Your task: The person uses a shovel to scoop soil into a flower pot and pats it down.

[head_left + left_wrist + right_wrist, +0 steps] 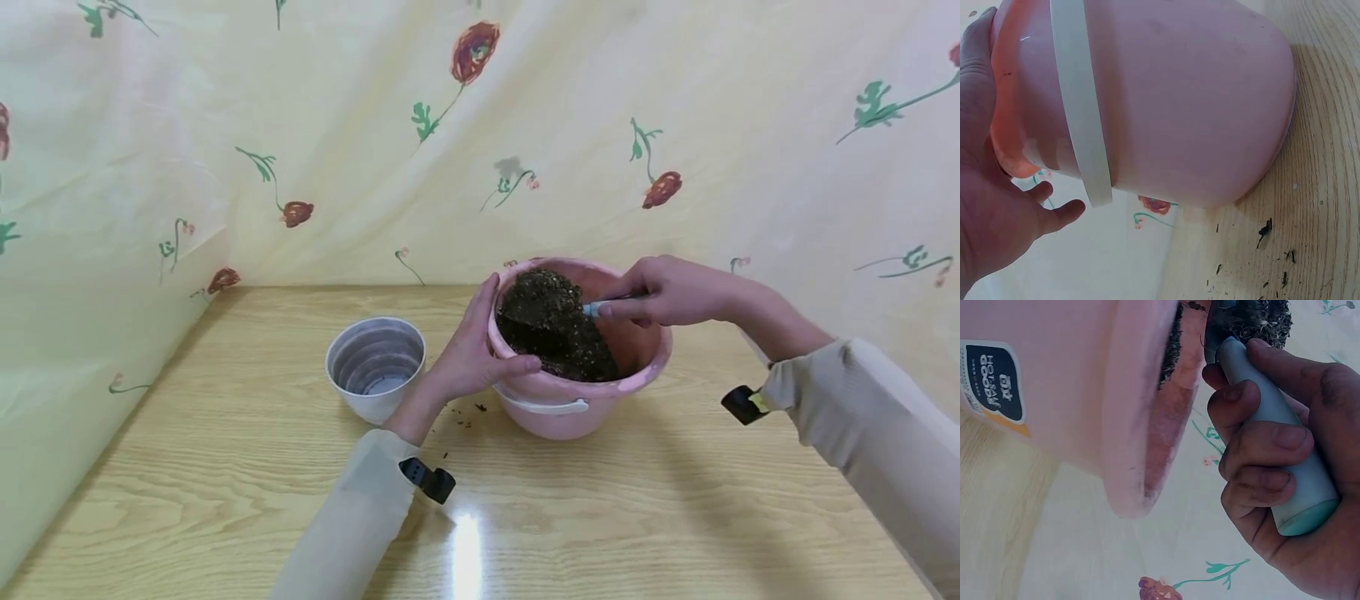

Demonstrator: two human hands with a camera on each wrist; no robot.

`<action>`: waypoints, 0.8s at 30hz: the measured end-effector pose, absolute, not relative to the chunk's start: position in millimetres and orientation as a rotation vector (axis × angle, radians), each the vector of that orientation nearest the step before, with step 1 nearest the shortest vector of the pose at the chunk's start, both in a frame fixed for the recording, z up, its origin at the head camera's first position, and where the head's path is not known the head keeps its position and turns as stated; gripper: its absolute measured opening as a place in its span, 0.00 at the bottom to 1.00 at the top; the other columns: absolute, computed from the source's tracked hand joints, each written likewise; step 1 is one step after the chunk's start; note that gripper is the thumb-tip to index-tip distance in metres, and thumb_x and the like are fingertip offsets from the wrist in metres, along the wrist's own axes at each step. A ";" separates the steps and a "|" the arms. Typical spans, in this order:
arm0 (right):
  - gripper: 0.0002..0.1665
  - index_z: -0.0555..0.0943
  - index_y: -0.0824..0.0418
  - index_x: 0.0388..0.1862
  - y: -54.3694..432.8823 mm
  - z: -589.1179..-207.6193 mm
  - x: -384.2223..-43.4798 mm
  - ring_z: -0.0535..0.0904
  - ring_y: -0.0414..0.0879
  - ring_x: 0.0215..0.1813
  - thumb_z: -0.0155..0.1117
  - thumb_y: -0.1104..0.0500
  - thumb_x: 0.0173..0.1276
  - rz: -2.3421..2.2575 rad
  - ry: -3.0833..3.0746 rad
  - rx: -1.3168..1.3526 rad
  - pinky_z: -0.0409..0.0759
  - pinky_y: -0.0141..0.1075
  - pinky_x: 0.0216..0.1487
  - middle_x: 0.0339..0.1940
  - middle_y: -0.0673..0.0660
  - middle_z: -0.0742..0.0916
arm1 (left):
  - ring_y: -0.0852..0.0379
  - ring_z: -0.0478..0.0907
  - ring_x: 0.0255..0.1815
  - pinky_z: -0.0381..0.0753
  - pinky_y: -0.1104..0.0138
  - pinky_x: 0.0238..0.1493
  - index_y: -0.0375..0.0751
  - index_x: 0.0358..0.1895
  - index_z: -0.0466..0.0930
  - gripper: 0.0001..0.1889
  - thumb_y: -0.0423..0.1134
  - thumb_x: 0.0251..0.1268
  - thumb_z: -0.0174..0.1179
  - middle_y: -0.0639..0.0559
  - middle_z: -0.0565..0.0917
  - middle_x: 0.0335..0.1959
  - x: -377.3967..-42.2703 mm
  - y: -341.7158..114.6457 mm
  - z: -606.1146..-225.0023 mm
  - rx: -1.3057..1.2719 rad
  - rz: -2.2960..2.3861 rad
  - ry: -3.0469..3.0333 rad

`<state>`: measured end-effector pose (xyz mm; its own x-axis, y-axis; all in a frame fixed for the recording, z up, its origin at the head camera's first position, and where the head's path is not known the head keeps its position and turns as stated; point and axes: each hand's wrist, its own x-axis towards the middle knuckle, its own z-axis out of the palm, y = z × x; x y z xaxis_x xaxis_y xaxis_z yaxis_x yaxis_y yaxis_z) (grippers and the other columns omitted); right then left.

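Observation:
A pink bucket (558, 421) with dark soil (588, 354) inside stands in the middle of the table. My left hand (472, 350) rests spread on its left rim, thumb laid over the near edge. In the left wrist view its other fingers (1054, 219) are extended beside the bucket's white carrying handle (1079, 94). My right hand (660, 292) grips a hand trowel by its pale blue handle (1272, 437), fingers wrapped round it. A mound of soil (1260, 325) covers most of the trowel's blade, over the bucket's mouth.
A white plastic pot (375, 367), ridged inside, stands left of the bucket, close to my left forearm. Soil crumbs (480, 407) lie on the wooden table (600, 517) between them. Flower-patterned sheeting (360, 125) hangs behind and at the left.

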<state>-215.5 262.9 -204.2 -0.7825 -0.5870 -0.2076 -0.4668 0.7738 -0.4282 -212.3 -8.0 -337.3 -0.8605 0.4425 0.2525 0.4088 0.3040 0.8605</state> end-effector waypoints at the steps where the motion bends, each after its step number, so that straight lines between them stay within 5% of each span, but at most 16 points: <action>1: 0.16 0.82 0.53 0.26 262.8 -204.4 -215.4 0.60 0.37 0.15 0.59 0.49 0.71 -0.511 2.643 -0.818 0.65 0.33 0.21 0.13 0.47 0.70 | 0.54 0.44 0.77 0.53 0.51 0.72 0.66 0.76 0.29 0.64 0.57 0.46 0.74 0.58 0.39 0.78 -212.0 -8.1 -337.7 0.812 1.638 2.514; 13: 0.11 0.84 0.51 0.34 259.0 -196.2 -213.5 0.61 0.37 0.16 0.59 0.49 0.71 -0.514 2.639 -0.853 0.65 0.33 0.21 0.14 0.47 0.72 | 0.52 0.40 0.78 0.49 0.47 0.73 0.67 0.76 0.30 0.65 0.59 0.44 0.74 0.60 0.39 0.78 -208.5 -16.9 -342.1 0.789 1.606 2.593; 20: 0.15 0.83 0.51 0.29 256.0 -189.0 -213.8 0.61 0.38 0.16 0.58 0.46 0.72 -0.457 2.664 -0.847 0.65 0.33 0.22 0.13 0.47 0.72 | 0.50 0.43 0.78 0.51 0.45 0.71 0.72 0.75 0.29 0.67 0.77 0.32 0.65 0.61 0.39 0.78 -205.4 -22.4 -339.7 0.764 1.600 2.631; 24: 0.15 0.84 0.51 0.31 252.3 -188.4 -214.8 0.65 0.39 0.17 0.57 0.45 0.72 -0.433 2.670 -0.862 0.68 0.34 0.24 0.14 0.47 0.74 | 0.50 0.45 0.77 0.53 0.42 0.70 0.76 0.74 0.28 0.66 0.79 0.30 0.64 0.59 0.41 0.79 -204.1 -26.2 -338.5 0.730 1.608 2.636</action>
<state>-214.8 252.3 -188.4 -0.7742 -0.6038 -0.1898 -0.5128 0.7741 -0.3712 -204.1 -26.2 -338.5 -0.8937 0.3659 0.2594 0.3981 0.3806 0.8346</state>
